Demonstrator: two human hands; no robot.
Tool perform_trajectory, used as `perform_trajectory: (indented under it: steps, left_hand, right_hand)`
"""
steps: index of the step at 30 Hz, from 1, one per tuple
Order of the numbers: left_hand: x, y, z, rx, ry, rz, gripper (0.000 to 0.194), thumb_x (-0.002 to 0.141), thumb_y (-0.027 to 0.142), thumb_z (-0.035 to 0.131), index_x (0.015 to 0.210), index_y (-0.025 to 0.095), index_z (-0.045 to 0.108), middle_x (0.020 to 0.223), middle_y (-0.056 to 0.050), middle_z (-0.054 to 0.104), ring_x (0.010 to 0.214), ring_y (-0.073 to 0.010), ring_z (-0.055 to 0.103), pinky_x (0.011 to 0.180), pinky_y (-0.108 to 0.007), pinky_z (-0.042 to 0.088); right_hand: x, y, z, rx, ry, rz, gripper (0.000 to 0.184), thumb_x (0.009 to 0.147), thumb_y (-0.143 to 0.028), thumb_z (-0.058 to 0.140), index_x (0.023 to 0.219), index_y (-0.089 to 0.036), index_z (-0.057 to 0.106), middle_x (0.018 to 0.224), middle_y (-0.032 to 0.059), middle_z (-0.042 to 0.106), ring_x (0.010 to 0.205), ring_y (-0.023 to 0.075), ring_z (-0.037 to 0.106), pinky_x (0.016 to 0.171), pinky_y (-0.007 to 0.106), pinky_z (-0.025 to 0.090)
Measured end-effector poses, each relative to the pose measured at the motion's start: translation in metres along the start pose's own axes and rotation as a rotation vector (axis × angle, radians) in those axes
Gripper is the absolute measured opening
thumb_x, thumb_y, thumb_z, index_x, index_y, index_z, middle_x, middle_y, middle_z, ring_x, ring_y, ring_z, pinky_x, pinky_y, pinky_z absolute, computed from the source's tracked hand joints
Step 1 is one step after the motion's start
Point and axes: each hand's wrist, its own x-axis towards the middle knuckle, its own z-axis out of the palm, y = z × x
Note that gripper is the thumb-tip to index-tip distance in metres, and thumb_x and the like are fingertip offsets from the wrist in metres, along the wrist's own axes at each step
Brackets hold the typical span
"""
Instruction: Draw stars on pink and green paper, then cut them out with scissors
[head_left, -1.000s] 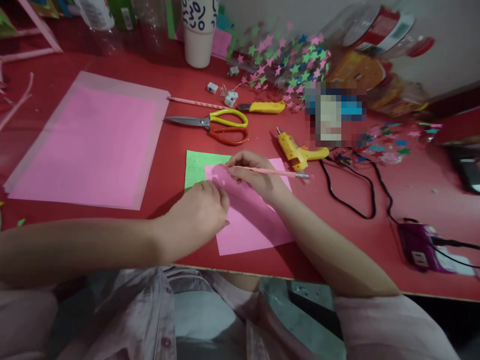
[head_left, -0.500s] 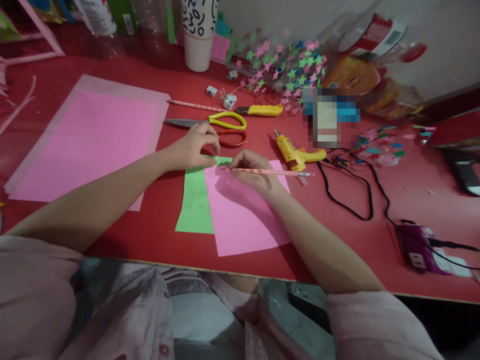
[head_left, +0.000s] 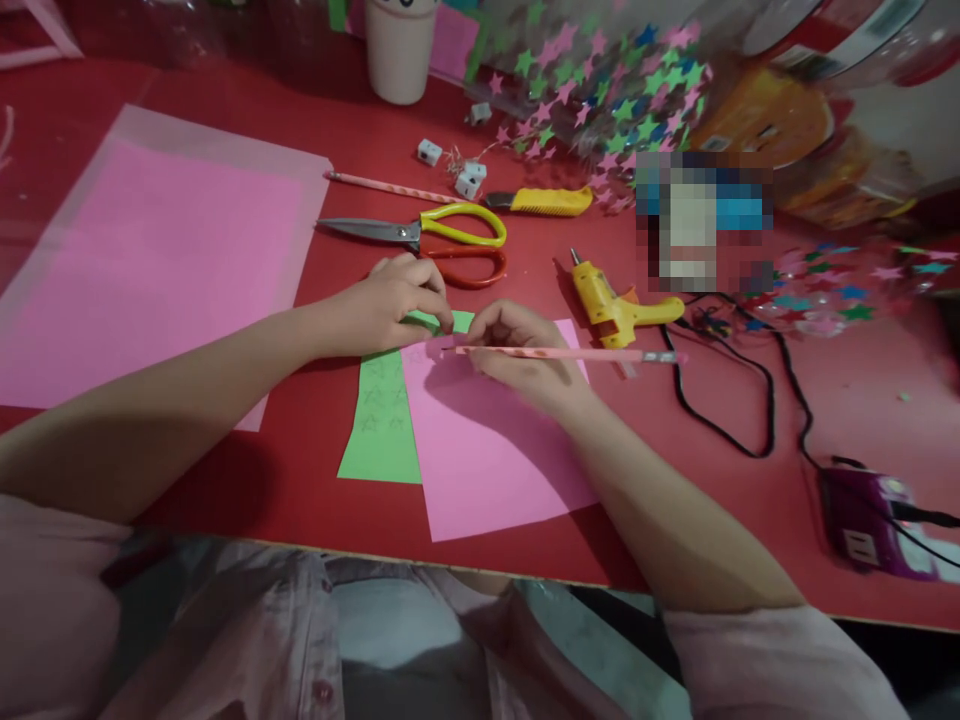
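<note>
One pencil is held by the right hand in a narrow writing grip. Its tip is brought to the upper left part of a small pink sheet, laid on the red bench; whether the paper is touched by the tip cannot be told. The left hand is loosely curved, with nothing seen gripped, and its fingertips are set near the top left corner of that sheet. A green sheet is partly covered by the pink one; star-like outlines are marked on its exposed strip.

Step judged in hand: an outline being drawn on the pink sheet. For the next stroke, the corner needs to be steadied by the left hand and the pencil guided lightly. Scissors and a glue gun are laid beyond the hands, apparently not required here.
</note>
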Motion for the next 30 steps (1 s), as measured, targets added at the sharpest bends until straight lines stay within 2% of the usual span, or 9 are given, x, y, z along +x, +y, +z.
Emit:
perform_trajectory:
  steps: [4,9,19,26,30]
  left_hand:
    - [0.000,0.000,0.002,-0.035,-0.011,0.027,0.021,0.084,0.021,0.061,0.097,0.021,0.077,0.106,-0.006,0.061,0.103,-0.0207,0.052,0.098,-0.036,0.038]
    - [0.003,-0.003,0.003,-0.078,-0.006,0.003,0.018,0.082,0.024,0.066,0.095,0.021,0.077,0.106,-0.005,0.061,0.103,-0.0206,0.054,0.098,-0.035,0.040]
    - [0.004,-0.002,0.002,-0.106,-0.004,-0.028,0.017,0.079,0.026,0.067,0.094,0.019,0.074,0.103,-0.004,0.062,0.102,-0.0208,0.054,0.096,-0.035,0.041]
    - [0.004,-0.001,0.001,-0.104,0.003,-0.038,0.011,0.077,0.022,0.066,0.086,0.017,0.068,0.098,-0.004,0.062,0.098,-0.0201,0.055,0.091,-0.034,0.041]
    - [0.004,-0.001,0.001,-0.107,0.009,-0.035,0.009,0.076,0.021,0.065,0.084,0.017,0.066,0.096,-0.003,0.061,0.096,-0.0199,0.055,0.089,-0.033,0.042]
  right_hand:
    - [-0.001,0.008,0.006,-0.063,0.037,-0.067,0.006,0.071,-0.015,0.056,0.070,-0.020,0.053,0.065,-0.0039,0.054,0.056,0.0085,0.043,0.053,0.024,0.032]
    - [-0.002,0.013,0.011,-0.125,0.084,-0.144,0.011,0.074,-0.015,0.056,0.067,-0.020,0.050,0.060,-0.0053,0.048,0.053,0.0081,0.040,0.051,0.024,0.030]
    - [0.001,0.013,0.009,-0.111,0.039,-0.129,0.012,0.073,-0.015,0.056,0.065,-0.021,0.050,0.060,-0.0043,0.053,0.054,0.0086,0.045,0.051,0.023,0.034]
    - [0.000,0.015,0.007,-0.127,0.026,-0.101,0.010,0.073,-0.015,0.057,0.067,-0.020,0.051,0.063,-0.0031,0.058,0.056,0.0095,0.048,0.053,0.023,0.036]
    - [0.000,0.014,0.007,-0.124,0.013,-0.136,0.010,0.073,-0.015,0.056,0.067,-0.020,0.050,0.062,-0.0036,0.057,0.056,0.0093,0.048,0.053,0.023,0.036]
